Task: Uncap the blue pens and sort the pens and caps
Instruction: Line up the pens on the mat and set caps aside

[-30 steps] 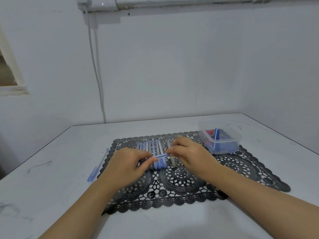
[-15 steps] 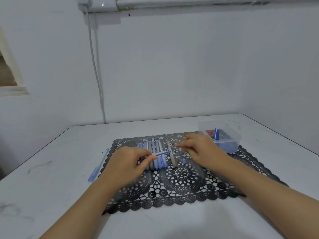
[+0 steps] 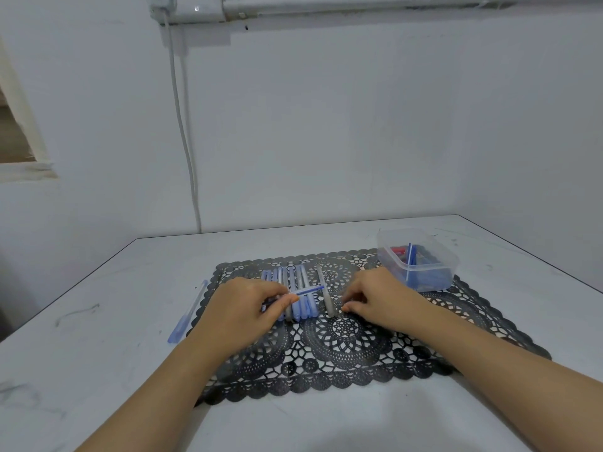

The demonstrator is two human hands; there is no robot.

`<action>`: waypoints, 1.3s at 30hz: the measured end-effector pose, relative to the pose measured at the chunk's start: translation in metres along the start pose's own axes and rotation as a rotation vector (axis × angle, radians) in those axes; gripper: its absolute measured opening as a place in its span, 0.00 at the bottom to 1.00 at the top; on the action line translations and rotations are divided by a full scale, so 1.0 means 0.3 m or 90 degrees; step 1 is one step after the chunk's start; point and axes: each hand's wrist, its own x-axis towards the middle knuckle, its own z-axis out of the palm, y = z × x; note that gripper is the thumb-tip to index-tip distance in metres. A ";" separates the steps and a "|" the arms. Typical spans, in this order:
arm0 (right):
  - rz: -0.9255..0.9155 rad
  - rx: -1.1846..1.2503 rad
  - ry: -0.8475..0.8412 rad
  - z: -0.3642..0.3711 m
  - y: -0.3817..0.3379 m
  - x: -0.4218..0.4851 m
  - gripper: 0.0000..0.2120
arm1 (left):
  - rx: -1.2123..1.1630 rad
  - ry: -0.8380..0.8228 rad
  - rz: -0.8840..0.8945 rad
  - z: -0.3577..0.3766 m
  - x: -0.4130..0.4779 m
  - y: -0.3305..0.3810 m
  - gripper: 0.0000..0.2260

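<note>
The left hand (image 3: pixel 241 309) is pinching a thin blue pen (image 3: pixel 310 289) between thumb and forefinger; those fingers (image 3: pixel 290 300) are clamped on its near part, just left of the frame's centre. The pen's free end is slanting up and to the right, crossing above the row of pens (image 3: pixel 298 278) lying side by side on the black lace placemat (image 3: pixel 342 353). Its tip is reaching about as far as a single grey pen (image 3: pixel 327 300) that is lying just right of the row.

The right hand (image 3: pixel 383 296) is resting low on the placemat right of centre, its fingers (image 3: pixel 347 308) curling down with the tips touching the mat just beside the grey pen's near end. Whether they are gripping anything cannot be told.

At the upper right corner of the placemat a clear plastic box (image 3: pixel 450 265) is holding blue and red pieces. Left of the placemat, one more pale blue pen (image 3: pixel 187 311) is lying alone on the white desk (image 3: pixel 114 305), well apart from both hands.
</note>
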 end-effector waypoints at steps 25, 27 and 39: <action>0.122 0.616 0.147 -0.007 -0.109 -0.040 0.10 | 0.018 0.003 0.018 0.003 0.001 0.009 0.26; 0.118 0.612 0.156 -0.009 -0.110 -0.040 0.10 | 0.020 0.002 0.017 0.005 0.002 0.008 0.27; 0.070 0.569 0.160 0.006 -0.109 -0.038 0.09 | 0.026 -0.005 0.032 0.011 0.000 -0.001 0.24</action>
